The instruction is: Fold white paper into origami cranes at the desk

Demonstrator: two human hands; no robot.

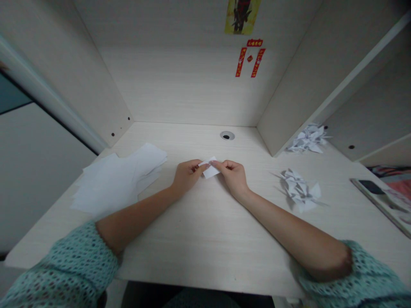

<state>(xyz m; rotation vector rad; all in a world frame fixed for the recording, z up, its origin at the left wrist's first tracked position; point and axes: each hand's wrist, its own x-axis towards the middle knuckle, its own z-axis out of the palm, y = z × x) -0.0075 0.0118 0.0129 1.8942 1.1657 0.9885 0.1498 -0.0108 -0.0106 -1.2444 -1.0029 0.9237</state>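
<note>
Near edge of the desk (205, 239): two forearms in teal knit sleeves (73, 269) reach in toward the small piece of paper (210, 171), which serves as the reference for all positions below.

The left hand (185, 174) pinches the paper's left end and the right hand (233, 175) its right end. On both, thumb and forefinger are closed tight on it. The paper sits at mid-desk, low over the surface or resting on it, and looks partly folded. Which fold is being made cannot be told.

Progress, as judged:
- One piece is in work.
- Left of the paper lies a loose stack of flat white sheets (118, 179), unfolded, taken as what is left.
- Right of the paper lies a heap of folded white figures (298, 188).
- Right and beyond, a second heap (308, 139) lies on the side shelf. Both heaps are taken as done.
- Neither can be counted.

Straight beyond the paper is a cable hole (227, 135) in the desktop.

Beyond and above, on the back panel, hang red paper strips (249, 60). They bear characters too small to read. Higher up is a yellow picture (242, 16) with no legible writing. No brand or label is visible anywhere.
</note>
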